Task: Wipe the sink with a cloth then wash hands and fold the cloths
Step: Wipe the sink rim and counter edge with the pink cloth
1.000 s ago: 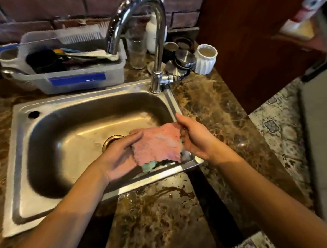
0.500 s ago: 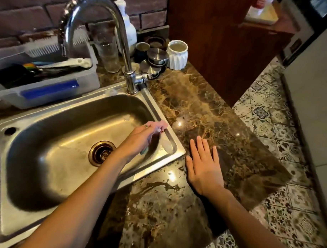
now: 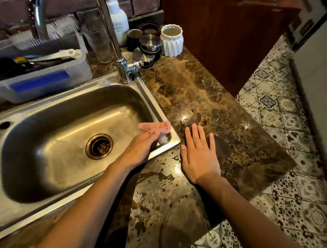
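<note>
Cloth bunched under the left hand looks soft, wet, light. Right hand lies flat, open, empty beside it; pinch a loose edge

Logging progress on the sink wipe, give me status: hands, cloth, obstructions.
Left hand presses pink cloth on sink right corner. Right hand open, flat on countertop. Nothing in the way.

clear plastic bin of utensils behind basin, white ribbed cup, steel lids, soap bottle, drinking glass, patterned floor tiles
</note>
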A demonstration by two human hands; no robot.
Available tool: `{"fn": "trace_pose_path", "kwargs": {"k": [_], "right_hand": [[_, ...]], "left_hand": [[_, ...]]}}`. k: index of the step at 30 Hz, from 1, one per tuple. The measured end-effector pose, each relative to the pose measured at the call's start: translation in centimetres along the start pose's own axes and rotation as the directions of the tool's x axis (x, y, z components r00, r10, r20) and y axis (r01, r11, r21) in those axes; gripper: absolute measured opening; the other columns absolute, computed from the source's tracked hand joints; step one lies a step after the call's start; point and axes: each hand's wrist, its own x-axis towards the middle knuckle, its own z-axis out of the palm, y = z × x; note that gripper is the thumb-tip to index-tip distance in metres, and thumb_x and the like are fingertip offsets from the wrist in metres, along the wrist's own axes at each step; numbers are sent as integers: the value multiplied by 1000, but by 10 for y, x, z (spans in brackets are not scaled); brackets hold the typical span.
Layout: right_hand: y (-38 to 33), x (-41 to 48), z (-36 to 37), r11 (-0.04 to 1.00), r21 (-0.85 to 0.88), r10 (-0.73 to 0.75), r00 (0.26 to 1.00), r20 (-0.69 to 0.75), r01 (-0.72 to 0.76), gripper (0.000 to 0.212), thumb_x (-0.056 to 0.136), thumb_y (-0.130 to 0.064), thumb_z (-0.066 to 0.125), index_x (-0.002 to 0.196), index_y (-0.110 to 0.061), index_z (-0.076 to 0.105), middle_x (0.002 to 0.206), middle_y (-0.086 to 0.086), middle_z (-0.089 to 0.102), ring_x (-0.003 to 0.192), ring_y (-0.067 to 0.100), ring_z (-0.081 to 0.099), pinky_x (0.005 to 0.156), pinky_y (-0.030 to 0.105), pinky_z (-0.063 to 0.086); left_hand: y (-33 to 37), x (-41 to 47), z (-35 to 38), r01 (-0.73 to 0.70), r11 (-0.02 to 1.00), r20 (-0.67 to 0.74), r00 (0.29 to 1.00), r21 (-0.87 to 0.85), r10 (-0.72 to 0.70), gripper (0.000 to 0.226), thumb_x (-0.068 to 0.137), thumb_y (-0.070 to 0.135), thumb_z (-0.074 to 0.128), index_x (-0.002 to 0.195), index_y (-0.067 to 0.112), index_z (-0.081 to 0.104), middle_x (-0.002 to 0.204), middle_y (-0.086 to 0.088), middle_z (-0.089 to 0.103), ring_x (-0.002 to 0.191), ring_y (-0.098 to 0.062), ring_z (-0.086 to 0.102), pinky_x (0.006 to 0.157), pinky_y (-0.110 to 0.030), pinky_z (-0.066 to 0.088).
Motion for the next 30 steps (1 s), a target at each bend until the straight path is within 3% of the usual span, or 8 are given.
{"fn": "trace_pose_path", "kwargs": {"k": [3,10,15,18,21,25,28,30], "right_hand": [[0,1,1,1000,17,9,1000,-10,-8,62,105,-40,7,161,-16,-2,170,8,-8,156,24,-13,125,51,-6],[-2,1,1,1000,11,14,1000,-17,-14,62,106,-40,9,161,-15,0,170,9,-6,156,25,-11,126,51,-4],[-3,0,1,1000,13,19,999,-26,-18,63,105,-41,9,161,-14,3,170,9,-3,157,25,-8,126,51,-2],[-3,1,1,1000,12,16,999,-37,-15,63,105,-41,10,162,-14,6,170,9,0,157,25,-5,126,50,-2],[-3,-1,1,1000,12,19,999,-41,-18,64,104,-42,11,162,-14,7,170,9,1,157,24,-3,126,49,-1],[-4,0,2,1000,-1,31,999,-36,-31,61,106,-39,16,162,-15,6,170,7,0,157,23,-4,126,49,-1],[-5,2,1,999,18,51,999,-13,-51,60,108,-39,18,162,-18,5,170,4,-2,157,20,-7,126,46,-5],[-5,2,-1,997,48,58,998,-3,-57,59,108,-39,18,162,-19,5,170,2,-3,156,18,-9,126,43,-8]], "left_hand": [[-2,-1,0,65,997,10,998,31,-65,47,88,69,48,121,44,69,131,13,66,126,-14,56,115,-49,32],[-7,-2,-9,71,997,61,995,20,-72,48,83,66,55,114,35,74,124,3,71,123,-24,58,114,-56,32],[-2,-6,-14,46,995,77,996,86,-52,61,78,68,49,109,23,74,120,4,71,118,-20,60,110,-45,37],[-1,-11,-20,37,997,98,994,67,-43,58,88,61,49,115,14,72,122,0,71,120,-19,60,111,-44,37],[-4,-16,-28,59,998,123,991,-22,-56,40,105,36,44,120,11,70,123,1,71,120,-12,61,105,-28,38],[-6,-28,-40,34,999,182,983,-30,-28,55,108,17,33,74,8,75,73,12,73,82,8,66,80,-6,43],[-12,-37,-61,60,987,180,983,-146,-33,43,108,16,31,97,-13,61,59,10,67,66,0,62,86,-17,45],[-14,-44,-78,139,971,193,976,-194,-101,37,107,21,34,104,1,65,65,4,68,70,-11,60,84,-22,51]]}}
